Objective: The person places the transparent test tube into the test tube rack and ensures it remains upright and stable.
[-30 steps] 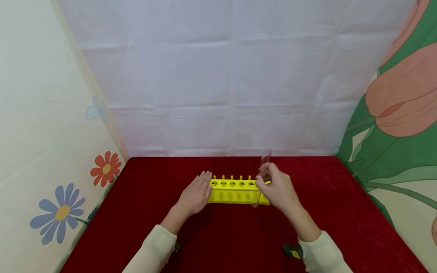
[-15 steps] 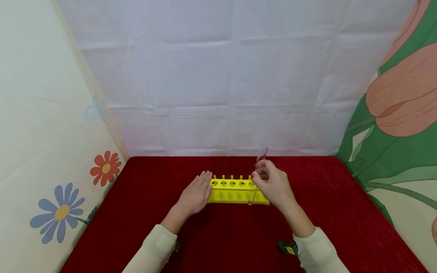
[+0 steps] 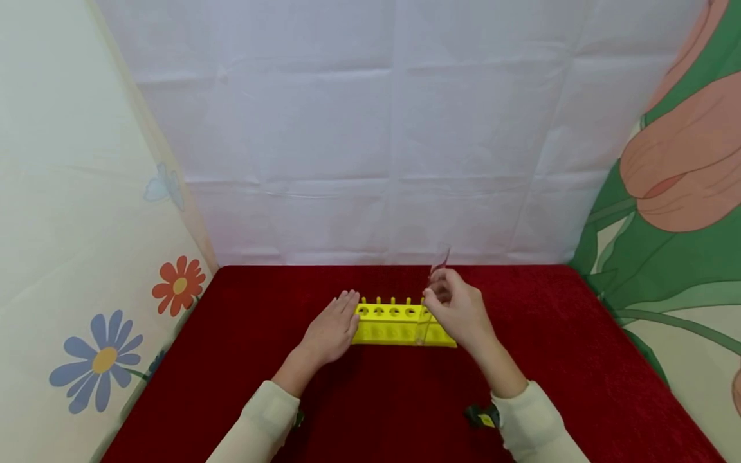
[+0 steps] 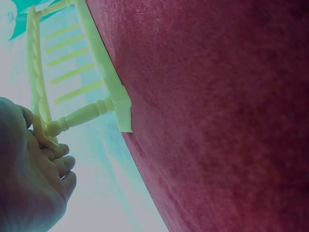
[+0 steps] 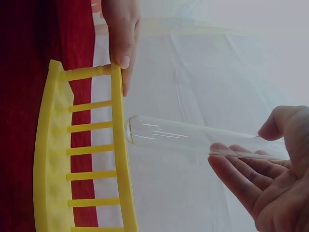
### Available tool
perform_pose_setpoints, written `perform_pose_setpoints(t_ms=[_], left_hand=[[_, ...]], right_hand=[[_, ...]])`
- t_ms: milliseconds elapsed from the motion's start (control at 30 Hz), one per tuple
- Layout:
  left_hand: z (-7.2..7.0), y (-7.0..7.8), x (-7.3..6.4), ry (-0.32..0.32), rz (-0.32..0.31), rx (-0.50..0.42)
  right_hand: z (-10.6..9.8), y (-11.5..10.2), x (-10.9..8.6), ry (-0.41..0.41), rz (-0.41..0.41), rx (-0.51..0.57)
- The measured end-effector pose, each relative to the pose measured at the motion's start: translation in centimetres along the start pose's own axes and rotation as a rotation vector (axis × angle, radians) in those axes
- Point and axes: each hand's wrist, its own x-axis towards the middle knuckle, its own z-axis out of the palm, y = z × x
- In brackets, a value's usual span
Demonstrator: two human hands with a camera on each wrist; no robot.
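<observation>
A yellow test tube rack (image 3: pixel 382 334) stands on the red cloth, with a row of round holes along its upper plate and short pegs behind them. My left hand (image 3: pixel 331 328) rests against the rack's left end, fingers straight. My right hand (image 3: pixel 463 315) pinches a clear glass test tube (image 5: pixel 164 134) between thumb and fingers, over the right part of the rack. The tube is tilted, its open end up and away. In the right wrist view its rounded bottom is right at the upper plate (image 5: pixel 120 140). The right hand hides the rack's rightmost hole in the head view.
Red cloth (image 3: pixel 370 411) covers the table, and a white sheet (image 3: pixel 347 161) hangs behind it. Flower-printed panels (image 3: pixel 104 225) stand at the sides. A dark wrist device (image 3: pixel 482 417) with a yellow mark is near the right cuff.
The right hand has shifted left along the rack with the test tube, from its right end toward the middle. My left hand and the rack have stayed in place.
</observation>
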Motion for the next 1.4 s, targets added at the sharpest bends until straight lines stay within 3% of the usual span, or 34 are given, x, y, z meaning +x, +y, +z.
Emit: perform_pose_setpoints(t_ms=[867,1400], left_hand=[[0.2,-0.2,0.1,0.007,0.006,-0.022],[0.1,0.0,-0.1,0.009,-0.006,-0.03]], right_hand=[[0.9,-0.6,0.7,-0.015,0.019,0.113],[1.6,-0.4,1.1,0.0,-0.028,0.098]])
